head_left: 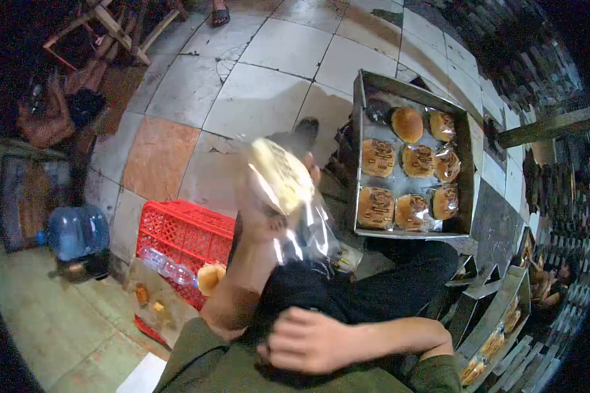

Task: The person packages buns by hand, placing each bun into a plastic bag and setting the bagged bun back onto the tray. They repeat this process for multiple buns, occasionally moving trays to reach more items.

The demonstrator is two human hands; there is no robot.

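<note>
My left hand [269,223] is raised over my lap and closed round a pale bun [280,175] in clear plastic wrap with dark print. The loose end of the clear plastic bag [308,232] hangs below the bun, and motion blurs both. Low against my body, my right hand [308,340] has its fingers curled in; what they hold, if anything, is hidden. Beyond my knee, a metal tray [406,234] bears several buns [418,160], most in printed clear wrap. One bun [408,124] near its far side shows no print.
At my left stands a red plastic crate [183,219] with a clear bottle [167,265] and a bun [211,278] on it. A blue water jug [78,232] lies farther left. More trays of wrapped buns [491,344] are at the lower right. Another person [52,118] sits at the upper left.
</note>
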